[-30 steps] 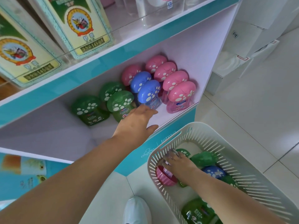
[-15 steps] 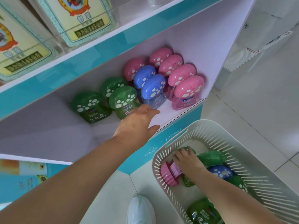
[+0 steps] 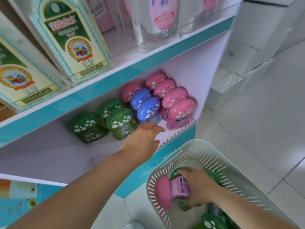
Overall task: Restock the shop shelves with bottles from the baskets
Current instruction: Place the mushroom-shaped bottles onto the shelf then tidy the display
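Note:
My right hand grips a pink mushroom-cap bottle lying on its side inside the white slotted basket. Green bottles lie around it in the basket. My left hand reaches onto the lower shelf with fingers straight and holds nothing, just in front of a blue bottle. On that shelf stand rows of pink bottles, blue ones and green bottles.
The upper shelf carries tall green-and-cream packs and clear pink-labelled bottles. White boxes sit on the tiled floor to the right. A white shoe shows at the bottom edge.
My right hand has closed round the pink bottle and raised it off the basket's floor. The view has tilted upward. My left hand stays at the shelf front.

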